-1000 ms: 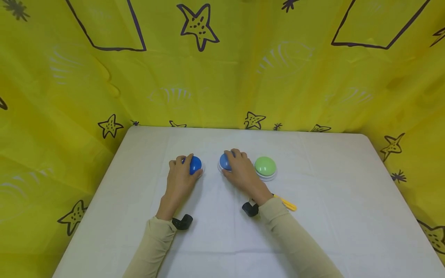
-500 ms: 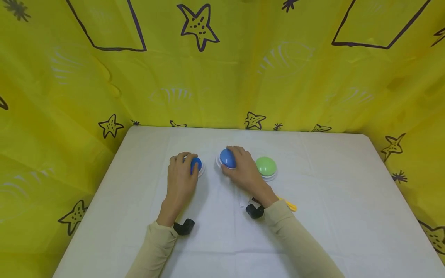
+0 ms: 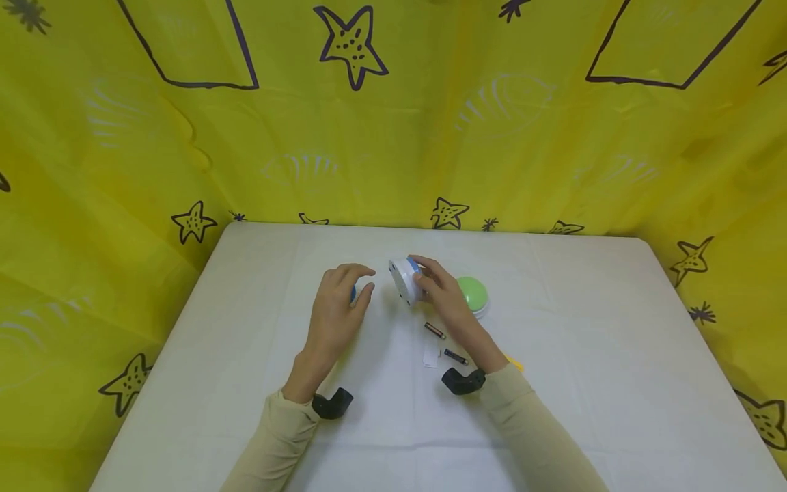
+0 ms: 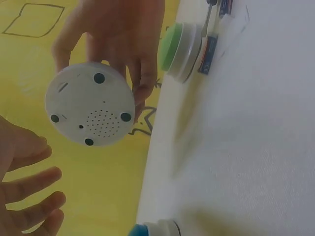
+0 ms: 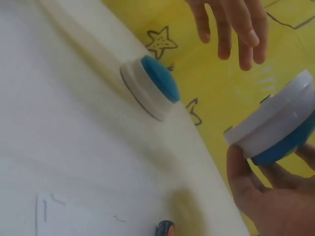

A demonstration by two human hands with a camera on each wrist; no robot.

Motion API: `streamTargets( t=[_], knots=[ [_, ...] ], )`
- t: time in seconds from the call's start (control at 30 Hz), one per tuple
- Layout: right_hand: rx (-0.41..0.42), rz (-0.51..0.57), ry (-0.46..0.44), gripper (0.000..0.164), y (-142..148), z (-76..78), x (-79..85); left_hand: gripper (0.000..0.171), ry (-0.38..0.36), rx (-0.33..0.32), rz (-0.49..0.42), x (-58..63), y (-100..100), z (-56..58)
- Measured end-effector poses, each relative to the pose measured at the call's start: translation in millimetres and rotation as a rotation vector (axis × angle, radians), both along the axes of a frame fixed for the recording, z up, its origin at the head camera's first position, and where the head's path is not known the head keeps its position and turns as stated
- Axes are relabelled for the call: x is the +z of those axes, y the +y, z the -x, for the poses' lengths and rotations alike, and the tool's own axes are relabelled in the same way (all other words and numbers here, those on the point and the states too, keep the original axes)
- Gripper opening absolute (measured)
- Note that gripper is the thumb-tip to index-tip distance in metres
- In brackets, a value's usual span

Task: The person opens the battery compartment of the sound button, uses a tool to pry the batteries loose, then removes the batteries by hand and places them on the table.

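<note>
My right hand holds a blue-domed buzzer button above the table, tipped so its white base faces left. The left wrist view shows this base with dark round feet and a patch of small speaker holes. In the right wrist view, thumb and fingers grip the buzzer's sides. Left of it, my left hand is raised with fingers spread and bent, apart from the held buzzer. A second blue buzzer button stands on the table, mostly hidden behind the left hand in the head view.
A green buzzer button stands right of my right hand. Two small batteries lie nearer me, beside a small white piece. A yellow handle shows partly behind the right wrist. Yellow cloth hangs around the white table.
My right hand has lifted its blue buzzer and turned the base leftward. The left hand has let go of the other buzzer and moved up and right. The batteries have come into view.
</note>
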State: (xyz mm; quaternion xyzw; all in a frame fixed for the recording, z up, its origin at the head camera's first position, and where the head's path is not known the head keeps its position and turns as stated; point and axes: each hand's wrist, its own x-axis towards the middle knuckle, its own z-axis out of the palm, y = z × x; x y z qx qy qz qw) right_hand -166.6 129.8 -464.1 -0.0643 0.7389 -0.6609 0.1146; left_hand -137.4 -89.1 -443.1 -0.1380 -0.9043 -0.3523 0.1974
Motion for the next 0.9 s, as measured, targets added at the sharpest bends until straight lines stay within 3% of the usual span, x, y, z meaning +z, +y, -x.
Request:
streamTargets(
  t=[0.27,0.4,0.67,0.9],
  knots=[
    [0.105,0.355,-0.147,0.053,6.4,-5.1,-2.4,0.021,0.089,-0.082,0.035,0.7,9.3,-1.0],
    [0.132,0.448,-0.186,0.055,9.5,-10.0,-3.1,0.022,0.113,-0.115,0.067,1.6,15.6,-3.5],
    [0.168,0.457,-0.185,0.058,15.7,-20.9,-3.1,0.027,0.127,-0.129,0.104,5.5,34.1,-12.0],
    [0.173,0.43,-0.153,0.057,13.5,-24.4,-4.2,0.026,0.049,-0.053,0.029,6.5,51.7,-20.6]
  ],
)
